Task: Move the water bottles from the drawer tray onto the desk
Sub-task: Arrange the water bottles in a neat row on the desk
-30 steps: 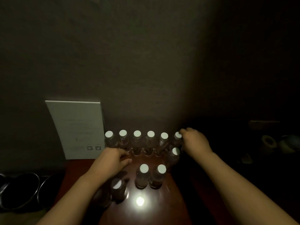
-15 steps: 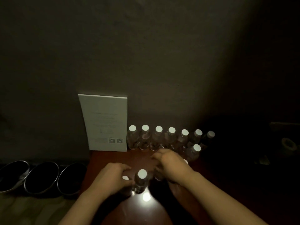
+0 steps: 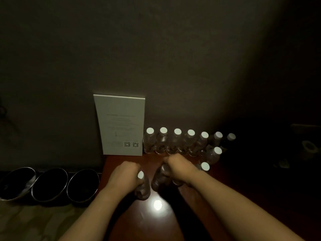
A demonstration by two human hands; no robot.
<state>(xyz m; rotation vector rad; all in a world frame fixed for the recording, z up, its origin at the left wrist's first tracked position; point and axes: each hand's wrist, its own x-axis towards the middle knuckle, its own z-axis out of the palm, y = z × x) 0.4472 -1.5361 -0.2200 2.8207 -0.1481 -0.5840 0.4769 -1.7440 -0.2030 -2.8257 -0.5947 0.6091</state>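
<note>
Several clear water bottles with white caps (image 3: 177, 141) stand in a row against the wall on the reddish-brown desk (image 3: 156, 221). Two more bottles (image 3: 214, 154) stand in front of the row's right end. My left hand (image 3: 124, 176) is closed around the neck of a bottle (image 3: 142, 186) near the desk's middle. My right hand (image 3: 178, 168) grips the top of another bottle (image 3: 160, 180) just to the right of it, covering its cap. Both held bottles tilt slightly. No drawer tray is visible.
A white printed card (image 3: 120, 125) with two QR codes leans on the wall left of the bottle row. Three dark metal bowls (image 3: 50, 184) sit to the left of the desk. A bright light spot (image 3: 157, 204) reflects on the desk. The right side is very dark.
My right hand left the far right bottle and came to the front bottles, closing on one. My left hand has closed on the bottle beside it. The view shifted left.
</note>
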